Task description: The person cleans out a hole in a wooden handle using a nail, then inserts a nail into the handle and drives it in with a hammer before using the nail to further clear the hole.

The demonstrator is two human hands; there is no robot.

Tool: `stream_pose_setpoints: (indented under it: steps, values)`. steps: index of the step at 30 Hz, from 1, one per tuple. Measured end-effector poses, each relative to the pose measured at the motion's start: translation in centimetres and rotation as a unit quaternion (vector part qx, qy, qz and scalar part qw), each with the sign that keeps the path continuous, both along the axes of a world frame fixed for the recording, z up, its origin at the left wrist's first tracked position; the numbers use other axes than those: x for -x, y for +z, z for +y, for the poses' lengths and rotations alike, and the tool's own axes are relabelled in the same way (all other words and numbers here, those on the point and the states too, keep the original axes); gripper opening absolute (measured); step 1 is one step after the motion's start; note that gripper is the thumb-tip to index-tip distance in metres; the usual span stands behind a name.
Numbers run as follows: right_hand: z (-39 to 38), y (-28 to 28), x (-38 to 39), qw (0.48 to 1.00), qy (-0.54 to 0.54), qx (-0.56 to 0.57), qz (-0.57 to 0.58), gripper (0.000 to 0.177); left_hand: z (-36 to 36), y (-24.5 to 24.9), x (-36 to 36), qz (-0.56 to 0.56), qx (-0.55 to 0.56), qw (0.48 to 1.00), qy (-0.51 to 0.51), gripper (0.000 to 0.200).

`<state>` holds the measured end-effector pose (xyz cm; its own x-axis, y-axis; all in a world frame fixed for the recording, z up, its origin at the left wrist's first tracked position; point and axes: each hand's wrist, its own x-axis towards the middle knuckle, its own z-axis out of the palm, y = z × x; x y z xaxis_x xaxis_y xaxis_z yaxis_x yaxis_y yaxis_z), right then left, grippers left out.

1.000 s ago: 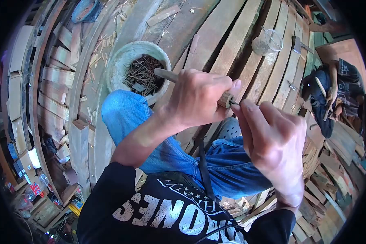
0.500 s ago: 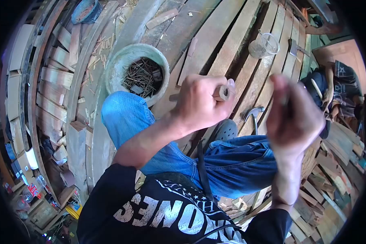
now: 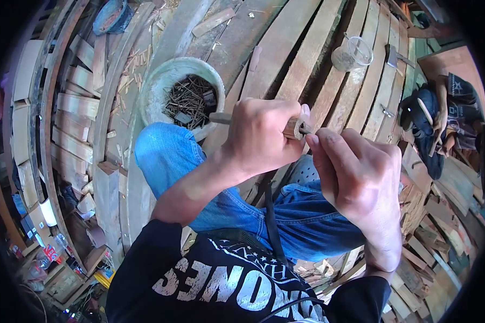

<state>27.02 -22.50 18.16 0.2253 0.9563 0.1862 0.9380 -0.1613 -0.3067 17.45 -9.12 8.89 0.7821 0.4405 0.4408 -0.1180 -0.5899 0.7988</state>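
My left hand (image 3: 261, 134) is closed around a wooden stick (image 3: 293, 130) with a hole in its end that faces right. A narrower rod-like end (image 3: 221, 118) sticks out on the left side of the same fist. My right hand (image 3: 361, 172) is at the holed end, thumb and fingers pinched together on a small thin dark piece (image 3: 305, 129) at the hole. Its kind cannot be made out. Left of my hands, behind my knee, stands a pale bucket (image 3: 145, 91) with many rusty nails (image 3: 191, 99) in it.
A clear plastic container (image 3: 344, 59) and a hatchet-like tool (image 3: 392, 56) lie on the gapped planks (image 3: 307, 56) at the upper right. Dark cloth items (image 3: 423, 110) are at the right edge. Stacked wood pieces (image 3: 73, 107) line the left, with a blue basin (image 3: 113, 19) above.
My right hand has moved left, from apart and blurred to the stick's holed end. It now covers where the claw hammer showed. My left hand keeps its grip on the stick.
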Motion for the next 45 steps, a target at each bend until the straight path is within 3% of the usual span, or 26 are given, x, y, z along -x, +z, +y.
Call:
stream_pose_setpoints:
  steps: [6, 8, 11, 14, 15, 16, 18, 19, 20, 21, 22, 23, 26, 30, 35, 41, 43, 45]
  values:
    - [0.1, -0.4, -0.1, 0.997, -0.004, 0.063, -0.032, 0.011, -0.4, -1.2, -0.2, 0.025, -0.08, 0.996, 0.029, 0.017]
    - [0.3, -1.3, 0.0, 0.995, -0.018, 0.078, -0.051, 0.013, -0.7, -1.4, -0.2, 0.085, -0.13, 0.985, 0.08, 0.014]
    - [1.1, -2.9, 0.0, 0.996, -0.089, -0.005, -0.015, 0.011, -0.2, -2.0, -1.1, 0.049, -0.124, 0.982, 0.136, 0.011]
    - [1.5, -3.8, -1.5, 0.993, -0.043, -0.09, -0.064, 0.005, 0.2, -1.3, -1.8, 0.059, -0.131, 0.976, 0.163, 0.017]
    - [1.1, -3.0, -3.1, 0.993, -0.046, -0.089, -0.069, 0.005, -1.4, -0.9, -1.2, 0.036, -0.138, 0.982, 0.124, 0.024]
    - [0.2, -1.5, -5.3, 0.978, -0.135, -0.119, -0.103, 0.009, -3.1, -1.6, -0.9, -0.042, -0.032, 0.996, 0.07, 0.029]
    - [0.0, 1.3, -9.3, 0.928, -0.273, -0.189, -0.171, 0.02, -1.8, -2.1, -1.2, -0.016, -0.015, 0.994, 0.106, 0.031]
    - [1.3, -0.6, -7.3, 0.941, -0.185, -0.279, 0.055, 0.018, -0.9, -1.8, -1.7, -0.04, 0.009, 0.992, 0.115, 0.032]
    - [1.2, -0.7, -4.9, 0.966, -0.167, -0.157, 0.119, 0.016, -0.5, -1.3, -1.6, -0.039, -0.014, 0.994, 0.101, 0.033]
    - [1.2, -0.4, -3.7, 0.992, -0.072, -0.079, 0.064, 0.015, -0.3, -1.3, -1.5, -0.048, 0.012, 0.995, 0.085, 0.034]
    - [1.3, 0.3, -2.2, 0.989, -0.056, -0.045, 0.129, 0.015, -0.3, -1.6, -1.3, -0.054, 0.036, 0.996, 0.064, 0.034]
    - [1.2, 0.3, -1.2, 0.977, -0.091, -0.06, 0.183, 0.019, -0.6, -2.2, -1.3, -0.063, 0.085, 0.991, 0.079, 0.038]
    - [0.8, 1.0, 0.0, 0.976, -0.084, -0.037, 0.196, 0.019, -0.1, -1.5, -1.1, -0.064, 0.059, 0.993, 0.077, 0.029]
    - [0.8, 0.6, 0.8, 0.976, -0.09, -0.006, 0.198, 0.023, -0.1, -1.0, -0.8, -0.041, 0.074, 0.993, 0.082, 0.046]
    - [0.8, 0.5, 1.1, 0.978, -0.091, -0.018, 0.187, 0.025, -0.3, -0.8, -0.7, -0.06, 0.062, 0.995, 0.049, 0.048]
    - [0.9, 0.2, 1.6, 0.978, -0.107, 0.003, 0.18, 0.026, -0.5, -1.2, -1.2, -0.094, -0.052, 0.989, 0.103, 0.044]
    - [1.0, 0.1, 1.8, 0.977, -0.116, 0.011, 0.177, 0.026, -0.6, -1.4, -1.0, -0.069, -0.099, 0.984, 0.134, 0.027]
    - [1.2, -0.2, 2.0, 0.975, -0.135, 0.013, 0.178, 0.025, -0.6, -1.3, -1.0, -0.07, -0.101, 0.982, 0.142, 0.027]
